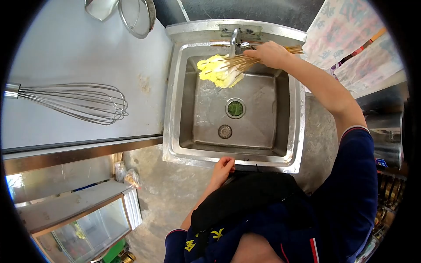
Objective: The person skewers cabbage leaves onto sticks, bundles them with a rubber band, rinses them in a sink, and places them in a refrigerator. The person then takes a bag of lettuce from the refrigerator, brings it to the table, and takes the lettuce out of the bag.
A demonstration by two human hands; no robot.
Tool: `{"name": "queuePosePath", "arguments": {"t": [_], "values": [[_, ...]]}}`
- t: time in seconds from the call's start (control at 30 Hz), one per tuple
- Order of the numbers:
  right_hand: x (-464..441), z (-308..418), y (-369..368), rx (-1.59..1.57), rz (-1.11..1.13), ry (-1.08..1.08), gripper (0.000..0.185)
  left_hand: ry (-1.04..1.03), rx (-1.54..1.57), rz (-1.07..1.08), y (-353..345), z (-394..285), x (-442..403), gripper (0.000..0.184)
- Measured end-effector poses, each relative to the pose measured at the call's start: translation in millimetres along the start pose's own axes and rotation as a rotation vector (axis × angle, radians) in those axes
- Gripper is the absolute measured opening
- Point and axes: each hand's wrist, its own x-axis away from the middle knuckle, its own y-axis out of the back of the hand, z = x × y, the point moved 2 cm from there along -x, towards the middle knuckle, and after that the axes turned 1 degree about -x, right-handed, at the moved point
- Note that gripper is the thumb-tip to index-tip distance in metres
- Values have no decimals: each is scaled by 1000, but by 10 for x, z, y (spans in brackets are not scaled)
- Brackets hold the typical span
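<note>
My right hand (272, 54) is closed round a bundle of thin wooden skewers (243, 62) at the back of the sink. Pale yellow and white food (218, 72), leafy-looking, is threaded on their left ends and hangs over the steel basin (256, 127). Just above the skewers is the metal tap (236, 38); whether water runs from it I cannot tell. At the sink's front rim my left hand (225, 165) rests with its fingers curled, and nothing shows in it.
Green scraps sit in the drain (235, 108), beside a round metal strainer (225, 131). A large whisk (74, 103) and a sieve (137, 17) lie on the white worktop (57, 52) to the left. Below it stands a glass-fronted cabinet (87, 228). A patterned cloth (346, 39) hangs at the back right.
</note>
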Motion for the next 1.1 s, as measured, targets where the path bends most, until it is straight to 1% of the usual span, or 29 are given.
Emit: {"name": "queuePosePath", "arguments": {"t": [0.07,0.17,0.27,0.37,0.47,0.57,0.67,0.77,0.87,0.97,1.07,1.1], "values": [[15,-82,-89,-49,-35,15,62,4,12,3,-13,-8,-7,29],[-87,-300,-402,-165,-84,104,60,9,25,7,-16,-39,-22,28],[6,-247,-94,-611,497,-262,49,7,24,-1,-11,-51,-21,29],[71,-285,-135,-763,593,-280,55,-7,17,3,10,-17,-41,30],[57,-224,-152,-708,477,-209,56,-13,-2,28,9,26,-61,30],[-9,-29,-37,-642,160,-102,55,5,-9,39,-16,-39,-50,29],[-139,29,-52,-370,-105,-31,57,7,-10,31,-47,-116,-19,28],[-78,173,237,-279,-27,-66,55,-19,-1,43,-38,-69,-45,28],[-35,206,265,-309,-48,-37,60,-32,-13,36,-19,-54,-10,28],[-22,114,58,-366,-85,-4,57,-12,-19,34,-45,-56,12,28],[100,169,32,-685,122,-140,58,-12,-11,49,-75,-57,-26,27],[-13,61,-369,-724,28,-53,49,-10,-10,55,-87,-59,-32,27]]}}
